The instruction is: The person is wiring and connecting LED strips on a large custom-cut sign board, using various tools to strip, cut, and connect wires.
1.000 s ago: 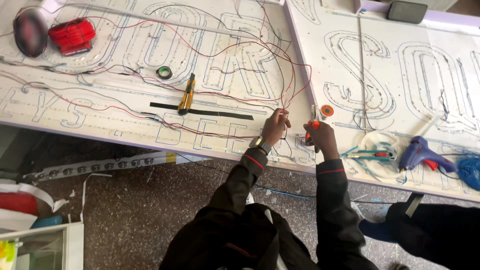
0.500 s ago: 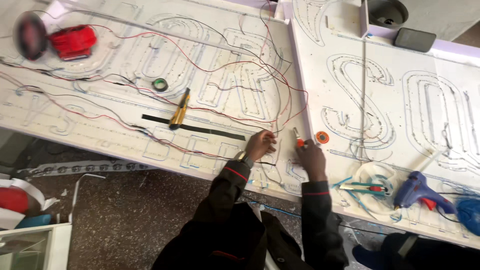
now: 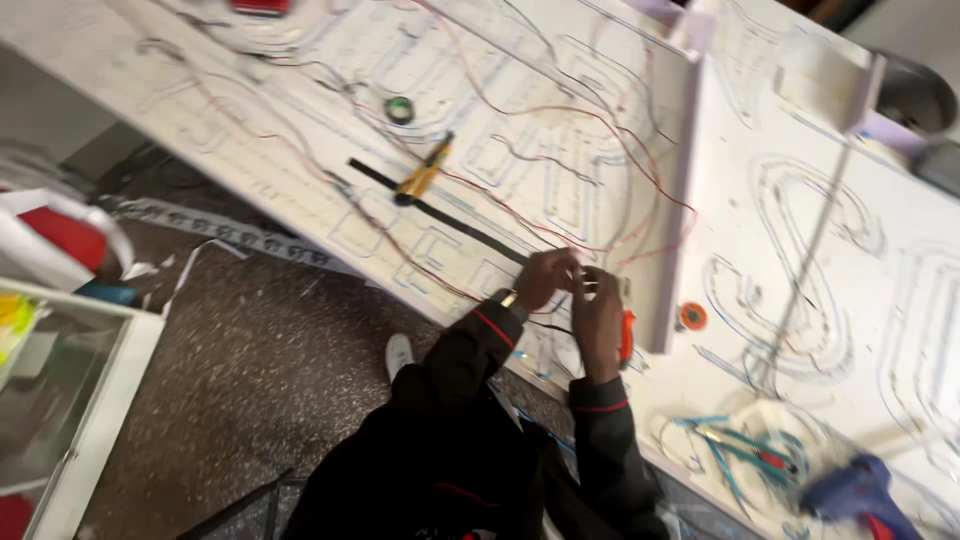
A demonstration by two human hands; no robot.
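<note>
Head view looks down on two white sign panels lying on the bench, each cut with letter-shaped channels and strung with thin red wires. The left hand and right hand meet at about the centre of the frame, at the near edge of the left panel, touching each other. The left hand's grip is narrow, fingertips pinched together on something thin at the point where the red wires end; blur hides whether it is the wire itself. The right hand's grip is wrapped round an orange-handled tool, which runs down along the hand's 3 o'clock side.

Just at 3 o'clock of the hands stands the raised white edge where the two panels meet, and beyond it a small orange disc lies on the right panel. At 10 o'clock of the hands a yellow-handled tool lies across a long black strip, with a small green ring further out in the same direction. Toward 5 o'clock, well apart from the hands, teal-handled pliers rest on a white cloth, and a blue glue gun lies beside them near the frame's corner. Dark sleeves with red cuff stripes cover both arms.
</note>
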